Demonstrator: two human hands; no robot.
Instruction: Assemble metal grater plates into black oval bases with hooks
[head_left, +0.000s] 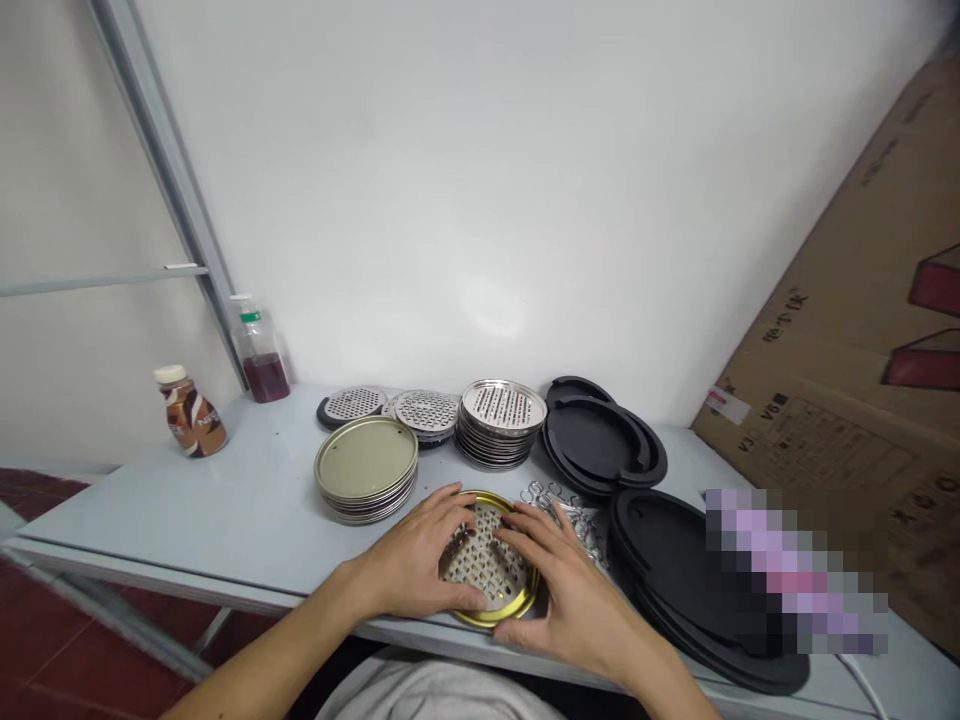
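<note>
The left hand (420,555) and right hand (574,585) clasp a gold-rimmed, round, perforated metal disc (491,562) from opposite sides at the near edge of the tabletop (247,500), probably to steady it.

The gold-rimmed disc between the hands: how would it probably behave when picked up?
The gold-rimmed disc is probably stiff, since its shiny, punched surface looks like metal. Its rim looks smooth, so it may slip. Being round, it could roll on edge.

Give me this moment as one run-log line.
left hand: touching gold-rimmed perforated disc, left side | right hand: touching its right side | near right hand: small metal parts, black round pieces
</note>
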